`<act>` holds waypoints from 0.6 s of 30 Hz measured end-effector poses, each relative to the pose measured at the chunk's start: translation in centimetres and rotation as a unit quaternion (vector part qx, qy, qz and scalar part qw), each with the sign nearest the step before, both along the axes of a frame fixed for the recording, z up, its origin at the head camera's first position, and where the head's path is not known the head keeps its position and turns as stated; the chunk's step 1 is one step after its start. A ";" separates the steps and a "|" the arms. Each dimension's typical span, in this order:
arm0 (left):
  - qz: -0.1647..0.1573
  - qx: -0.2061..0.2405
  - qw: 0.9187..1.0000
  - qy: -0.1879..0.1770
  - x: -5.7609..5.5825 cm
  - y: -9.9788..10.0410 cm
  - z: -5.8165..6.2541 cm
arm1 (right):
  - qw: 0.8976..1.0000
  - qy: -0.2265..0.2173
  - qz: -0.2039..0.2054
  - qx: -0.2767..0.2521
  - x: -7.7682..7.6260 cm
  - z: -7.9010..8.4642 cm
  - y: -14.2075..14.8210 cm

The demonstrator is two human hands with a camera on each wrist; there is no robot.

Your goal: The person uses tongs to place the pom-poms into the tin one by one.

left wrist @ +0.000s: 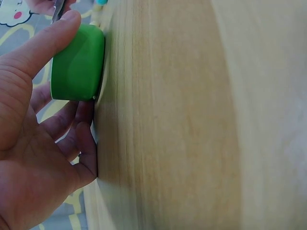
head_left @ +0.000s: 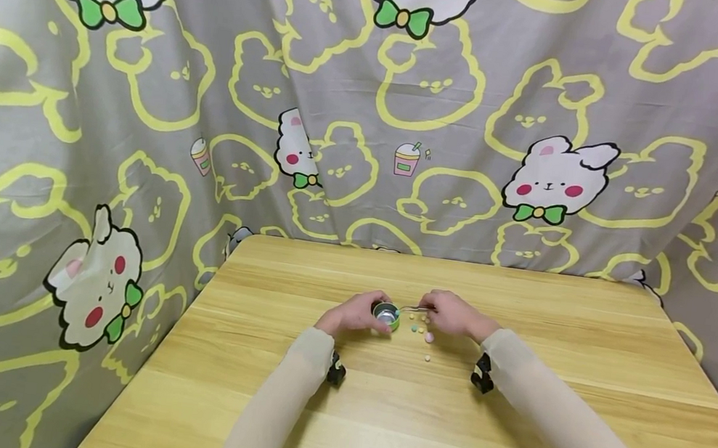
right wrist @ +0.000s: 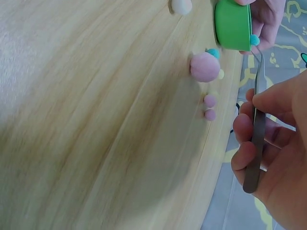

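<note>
A small green tub [head_left: 395,324] with a shiny metal inside stands on the table, its wall [left wrist: 79,62] large in the left wrist view. My left hand [head_left: 356,313] holds it, thumb on the near side and fingers round the far side. In my right hand [head_left: 454,314] a pair of metal tweezers [right wrist: 257,148] is pinched between thumb and fingers. The tweezers' tips are at a small teal pom-pom [right wrist: 254,40], right by the tub's rim. Between the hands lie a larger pink pom-pom [right wrist: 205,67], another teal pom-pom [right wrist: 214,53] and several smaller ones.
A whitish pom-pom [head_left: 427,358] lies nearer to me on the wooden table [head_left: 403,433]. Two small pink pom-poms [right wrist: 210,101] rest close to my right hand. A patterned curtain [head_left: 371,108] hangs behind the table and along its sides.
</note>
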State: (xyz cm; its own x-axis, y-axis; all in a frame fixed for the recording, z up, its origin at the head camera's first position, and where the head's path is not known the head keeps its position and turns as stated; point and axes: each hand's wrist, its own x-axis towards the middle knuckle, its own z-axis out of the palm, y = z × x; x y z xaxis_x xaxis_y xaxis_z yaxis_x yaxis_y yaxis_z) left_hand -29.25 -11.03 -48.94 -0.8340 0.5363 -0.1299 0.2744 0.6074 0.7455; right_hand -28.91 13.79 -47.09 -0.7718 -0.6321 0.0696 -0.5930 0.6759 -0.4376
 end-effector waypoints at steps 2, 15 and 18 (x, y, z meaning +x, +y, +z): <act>-0.001 -0.001 1.000 0.001 0.0 0.0 0.0 | 1.000 0.002 0.003 0.000 -0.1 0.0 -0.1; 0.003 -0.007 1.000 0.000 0.2 0.0 0.0 | 0.999 0.024 0.022 -0.014 0.1 -0.3 0.1; 0.005 -0.006 1.000 0.000 0.1 -0.1 0.0 | 0.999 0.021 0.017 -0.017 0.1 -0.3 0.2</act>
State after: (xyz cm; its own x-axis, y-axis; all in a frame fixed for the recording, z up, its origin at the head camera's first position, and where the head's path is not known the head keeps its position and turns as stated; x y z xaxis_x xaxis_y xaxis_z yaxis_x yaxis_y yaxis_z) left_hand -29.11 -11.08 -48.92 -0.8396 0.5256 -0.1370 0.2672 0.6192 0.7383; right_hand -28.81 13.99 -47.42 -0.7454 -0.6552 0.1225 -0.6339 0.6400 -0.4342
